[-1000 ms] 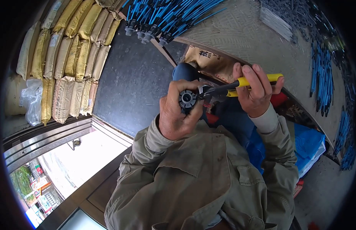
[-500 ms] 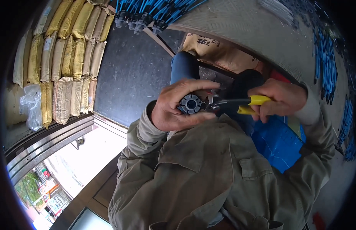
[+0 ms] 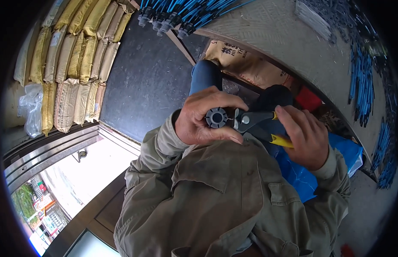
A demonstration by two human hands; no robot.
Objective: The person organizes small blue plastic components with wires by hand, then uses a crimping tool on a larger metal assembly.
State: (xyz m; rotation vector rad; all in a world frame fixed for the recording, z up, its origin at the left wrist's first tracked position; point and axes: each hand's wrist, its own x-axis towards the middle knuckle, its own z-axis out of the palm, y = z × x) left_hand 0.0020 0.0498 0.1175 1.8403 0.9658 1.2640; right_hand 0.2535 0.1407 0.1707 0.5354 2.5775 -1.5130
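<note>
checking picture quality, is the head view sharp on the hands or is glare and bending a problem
Head view: left hand, round grey part, pliers and right hand are sharp and evenly lit; the bright doorway floor is washed out; the table edge bends near the dark rim.

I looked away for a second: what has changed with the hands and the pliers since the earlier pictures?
The right hand slid back along the yellow-handled pliers, so their jaws and pivot now show. The left hand still grips the round grey part, with the plier tips at it. Nothing was let go.
</note>
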